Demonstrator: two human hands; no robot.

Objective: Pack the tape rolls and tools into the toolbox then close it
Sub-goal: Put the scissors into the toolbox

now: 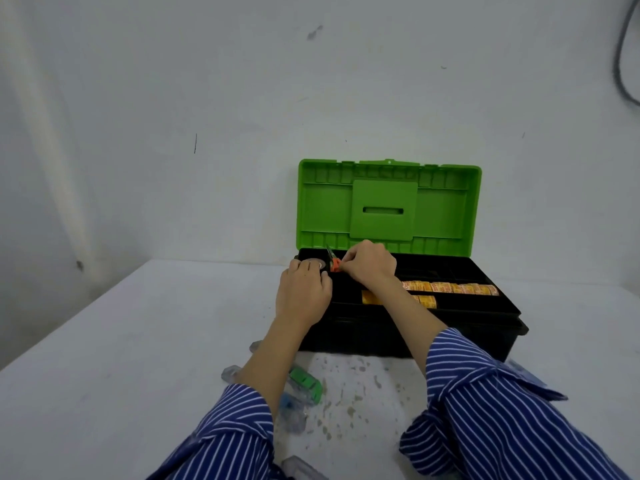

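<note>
Head view: our left hand (pixel 304 289) grips a tape roll (pixel 313 264) at the toolbox (pixel 408 337) corner. Our right hand (pixel 370 263) pinches orange-handled pliers (pixel 333 260) just beside it, lid (pixel 388 206) up

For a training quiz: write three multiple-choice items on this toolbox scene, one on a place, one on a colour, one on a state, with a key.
1. Where do the yellow-orange tape rolls lie?
A. on the white table
B. in the black toolbox tray
C. in the lid

2. What colour is the hinged plastic lid?
A. green
B. red
C. blue

3. How does the toolbox stand?
A. latched
B. open
C. overturned

Key: B, the rolls sit in a row within the tray; A, the lid is bright green; B, the lid stands upright behind the tray.
</note>
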